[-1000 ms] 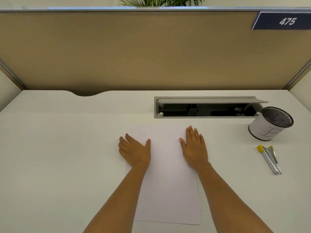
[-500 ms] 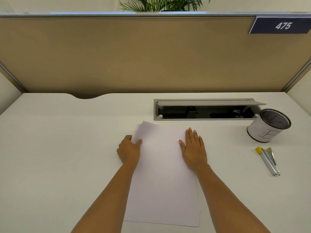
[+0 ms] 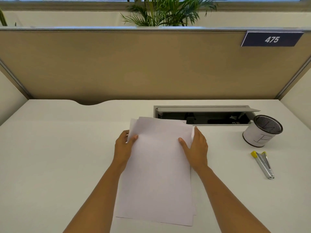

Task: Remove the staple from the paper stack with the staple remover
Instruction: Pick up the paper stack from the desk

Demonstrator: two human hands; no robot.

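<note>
A white paper stack [image 3: 158, 169] lies lengthwise in the middle of the white desk [image 3: 58, 157], its far end lifted off the surface. My left hand [image 3: 124, 148] grips the stack's left edge near the far corner, thumb on top. My right hand [image 3: 196, 147] grips the right edge, thumb on top and fingers under the sheets. The sheets fan apart slightly at the far corners. No staple can be made out. The metal staple remover [image 3: 263, 163] with yellow tips lies on the desk far to the right, untouched.
A mesh pen cup [image 3: 262, 131] wrapped in white paper stands at the right, behind the staple remover. An open grey cable tray [image 3: 202, 115] is sunk into the desk just beyond the papers. A tan partition [image 3: 151, 64] closes the far side.
Both hands went from lying flat on the paper to gripping its side edges; the left took hold first. The far end of the stack rose. The camera tilted upward.
</note>
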